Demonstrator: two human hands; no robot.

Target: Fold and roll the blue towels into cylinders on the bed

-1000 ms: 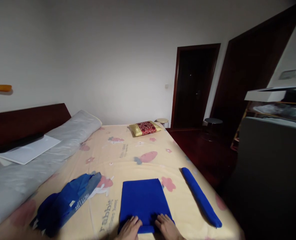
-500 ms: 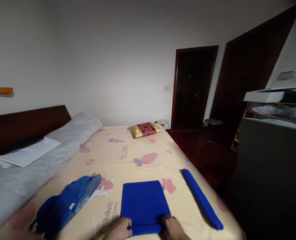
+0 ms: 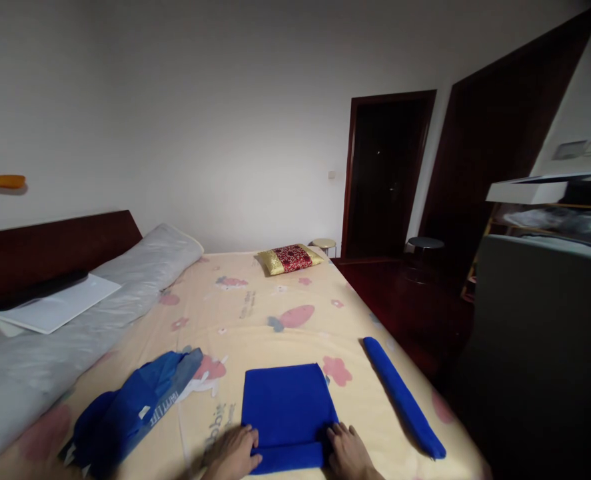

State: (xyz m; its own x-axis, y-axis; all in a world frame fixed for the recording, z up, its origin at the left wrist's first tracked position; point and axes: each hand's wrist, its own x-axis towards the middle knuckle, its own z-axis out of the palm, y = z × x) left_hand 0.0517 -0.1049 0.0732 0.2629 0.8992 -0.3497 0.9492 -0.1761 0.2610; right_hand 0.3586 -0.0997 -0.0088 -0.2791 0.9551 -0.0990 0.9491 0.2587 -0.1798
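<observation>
A blue cloth (image 3: 288, 400), folded into a flat rectangle, lies on the bed in front of me, its near edge turned over into a band. My left hand (image 3: 238, 450) grips the left end of that band with curled fingers. At the right end, my right hand (image 3: 348, 448) is closed on the cloth as well, fingertips on top. To the right rests a long, narrow blue roll of fabric (image 3: 402, 397). A crumpled blue garment (image 3: 135, 400) with pale lettering and a white tag lies to the left.
Under everything is a cream bedsheet (image 3: 215, 360) with pink prints. A gold and red pillow (image 3: 291, 259) lies at the far edge. Grey bedding (image 3: 90, 327) runs along the headboard, with a white flat object (image 3: 60, 303) on it. A dark cabinet (image 3: 540, 353) stands right of the bed.
Both hands have shifted slightly away from me along the cloth. The turned-over band at its near edge looks wider, and the flat part a little shorter.
</observation>
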